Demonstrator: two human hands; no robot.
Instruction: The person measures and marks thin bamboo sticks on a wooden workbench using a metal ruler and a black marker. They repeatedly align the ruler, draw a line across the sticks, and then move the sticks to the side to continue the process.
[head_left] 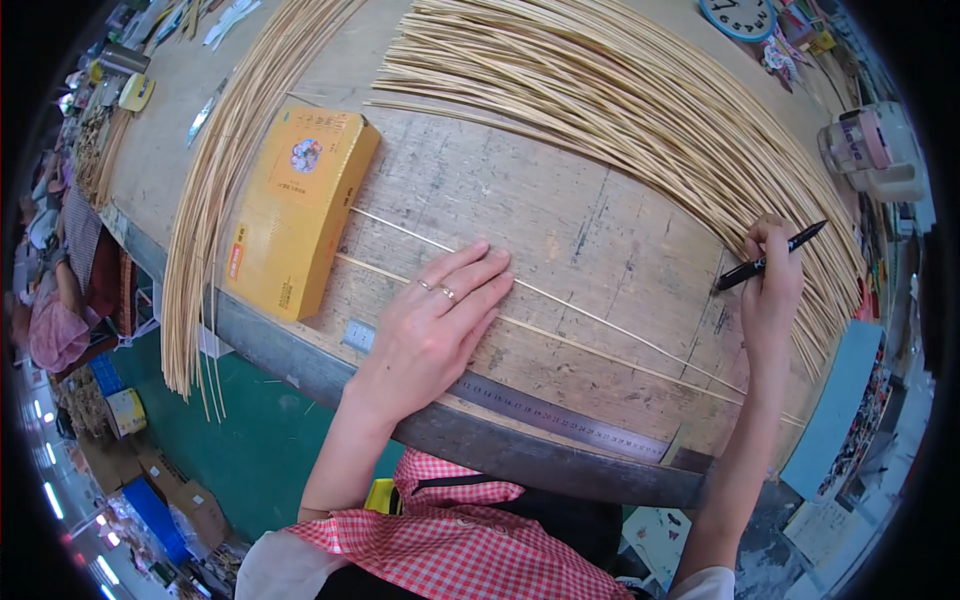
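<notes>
Your left hand (440,320) presses flat, fingers spread, on two strips (560,300) running rightward toward your right hand (772,290), fingers gripping a pen (768,260).

The left hand (440,320) lies flat, fingers spread, pressing two thin bamboo strips (560,300) onto the wooden desk (560,200). At three o'clock from it, the right hand (772,290) grips a black marker pen (770,258), tip touching a strip. A yellow box (300,210) sits at ten o'clock, a strip bundle (640,100) at one.
</notes>
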